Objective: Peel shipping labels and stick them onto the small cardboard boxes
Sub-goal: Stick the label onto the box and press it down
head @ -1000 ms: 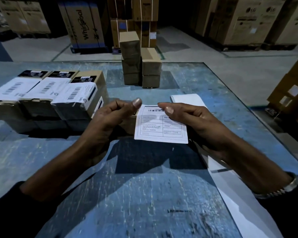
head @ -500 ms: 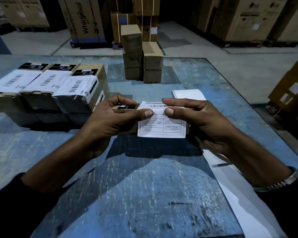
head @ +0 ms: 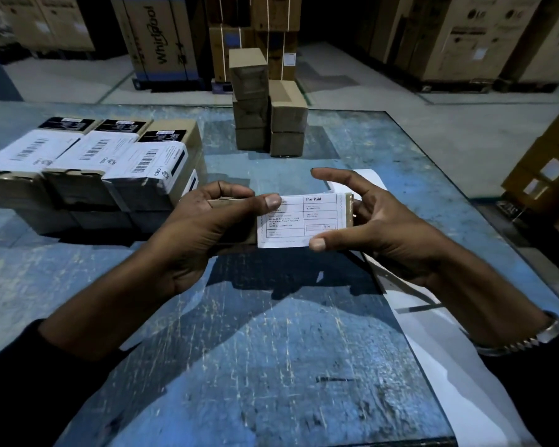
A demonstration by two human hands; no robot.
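Held above the near middle of the blue table [head: 271,350], the small cardboard box [head: 236,233] looks light and stiff, best gripped by its ends; the shipping label [head: 299,222] on it is thin, limp paper. The left hand [head: 204,227] wraps the box's left end, thumb pressing the label. The right hand [head: 378,227] is spread, thumb on the label's near edge. Labelled boxes [head: 88,169] sit far left.

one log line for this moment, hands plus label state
left hand: grips small box, thumb on label | right hand: fingers spread, thumb on label's near edge | label: on box
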